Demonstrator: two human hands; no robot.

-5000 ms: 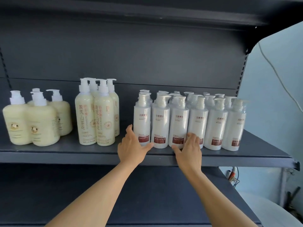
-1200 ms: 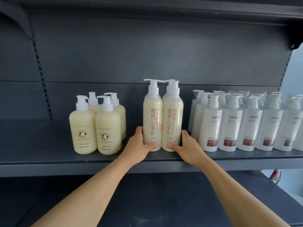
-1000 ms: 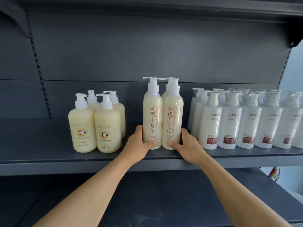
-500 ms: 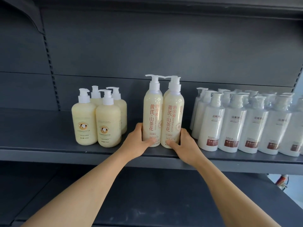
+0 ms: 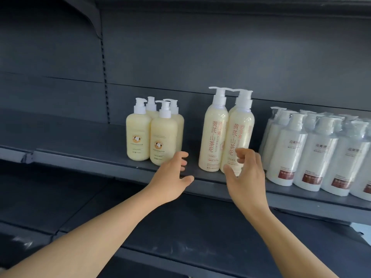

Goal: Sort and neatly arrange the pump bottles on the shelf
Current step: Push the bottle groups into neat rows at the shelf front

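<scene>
- The left hand [image 5: 172, 178] hangs in front of the shelf [image 5: 84, 153] edge, in the gap between the short cream bottles [image 5: 154, 133] and the tall cream bottles [image 5: 226, 133]; its grip is loose, fingers lightly curled, holding nothing.
- The right hand [image 5: 246, 173] is raised in front of the lower part of the right front tall bottle; its grip is empty, thumb and fingers spread apart, and whether a fingertip touches the bottle cannot be told.
- 4 short cream bottles stand upright in a tight cluster, 2 in front and 2 behind.
- The tall cream bottles stand upright, touching side by side, with more pump heads showing behind them.
- To the right, well apart from the tall group, white bottles with red labels [image 5: 313, 155] stand in packed rows running out of view.
</scene>
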